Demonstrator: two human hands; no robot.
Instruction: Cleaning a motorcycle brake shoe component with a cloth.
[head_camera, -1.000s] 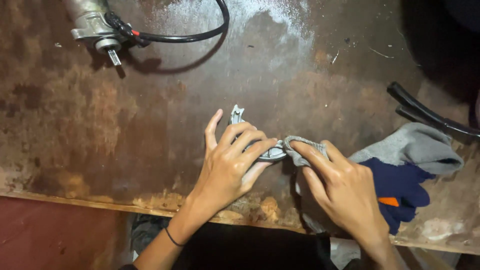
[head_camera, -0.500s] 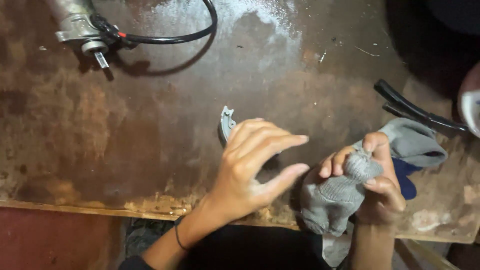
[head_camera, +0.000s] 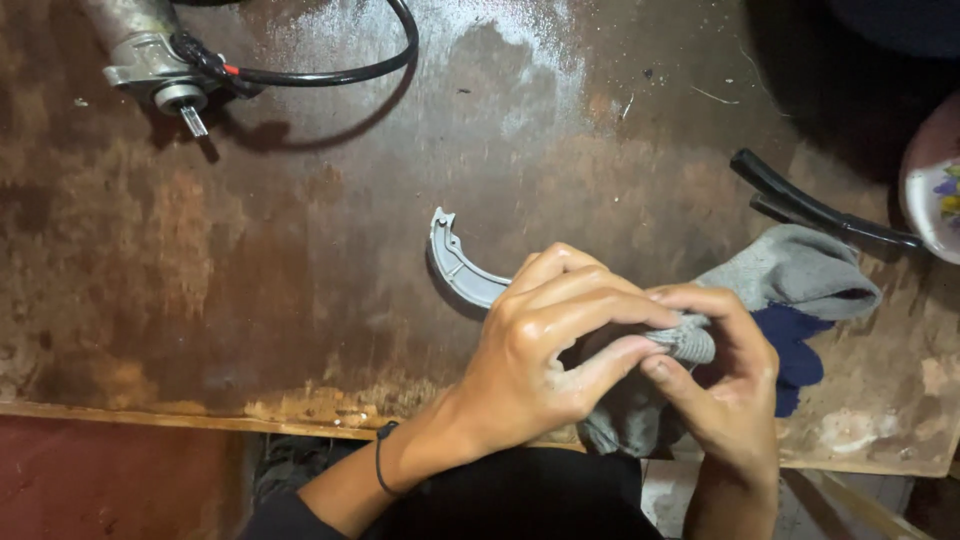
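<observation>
Left hand (head_camera: 545, 345) and right hand (head_camera: 725, 385) pinch a grey glove (head_camera: 690, 342), apparently beside the brake shoe (head_camera: 458, 268).

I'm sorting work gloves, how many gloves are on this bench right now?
2. A grey glove is pinched between the left hand and right hand; a second grey-and-blue glove lies behind them. More may be hidden underneath.

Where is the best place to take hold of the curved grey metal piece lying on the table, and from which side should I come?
Probably the free upper end of the curved grey metal piece, coming from the left. That end lies flat and bare on the rusty table, while its other end disappears under the left hand. The arc is narrow, so pinching across its width there looks easiest.
</observation>
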